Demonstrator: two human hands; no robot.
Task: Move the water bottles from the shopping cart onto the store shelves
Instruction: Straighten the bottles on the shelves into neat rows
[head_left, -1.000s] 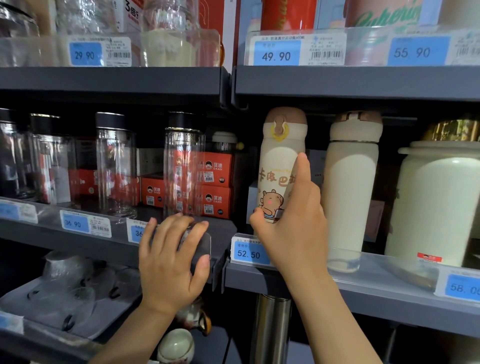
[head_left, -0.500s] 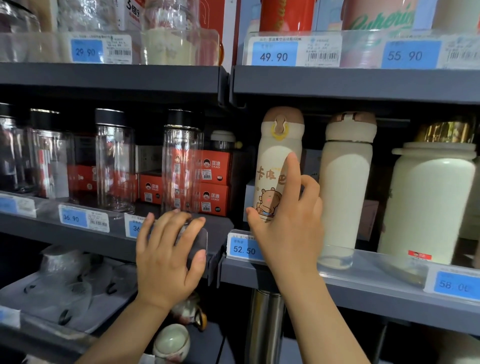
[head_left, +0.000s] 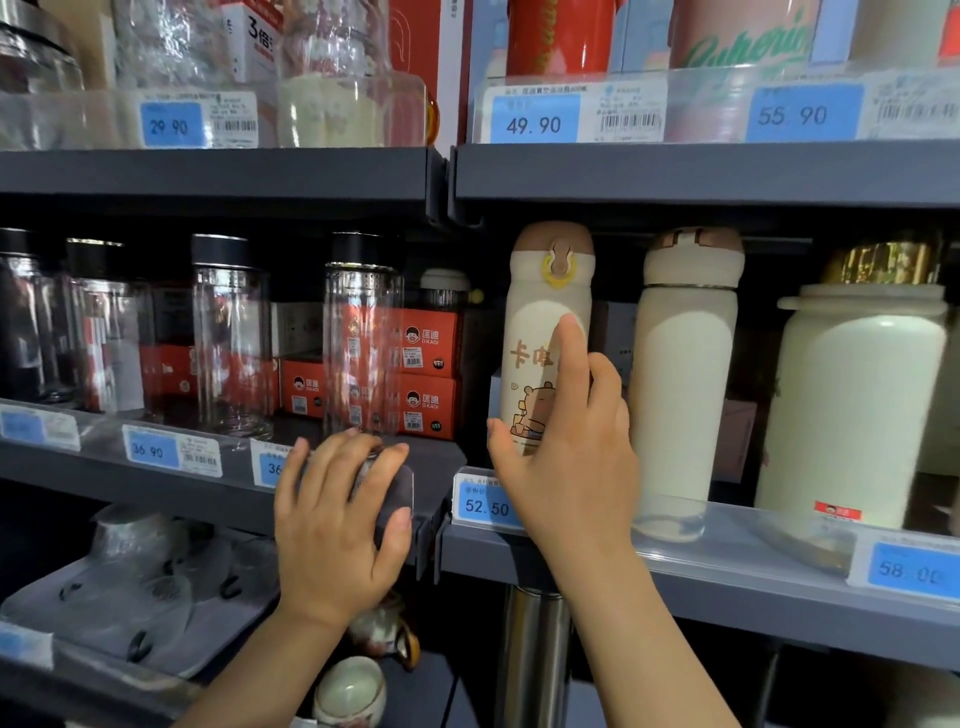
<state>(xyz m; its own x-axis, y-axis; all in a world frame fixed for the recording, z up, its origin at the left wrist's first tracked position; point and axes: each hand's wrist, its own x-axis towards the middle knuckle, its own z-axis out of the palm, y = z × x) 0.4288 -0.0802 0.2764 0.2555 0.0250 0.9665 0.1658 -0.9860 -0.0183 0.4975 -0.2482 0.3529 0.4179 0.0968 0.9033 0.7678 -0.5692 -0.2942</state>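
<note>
Landmark: the 52.50 price tag (head_left: 485, 503) on the shelf (head_left: 727, 577) edge.
Bottle: the cartoon bottle (head_left: 540, 332) stands upright on the shelf just above that tag.
Right hand (head_left: 566, 441): grip wrapped round the bottle's lower body, index finger straight up its side.
Left hand (head_left: 337, 525): left of the tag, fingers curled over the neighbouring shelf's front edge.
Progress: this bottle looks placed, only release or a nudge left; cart not in view.

You see red boxes (head_left: 430, 340) stacked behind the glass, blue price tags (head_left: 534, 122) along the rails, and teacups (head_left: 351, 688) down below.
</note>
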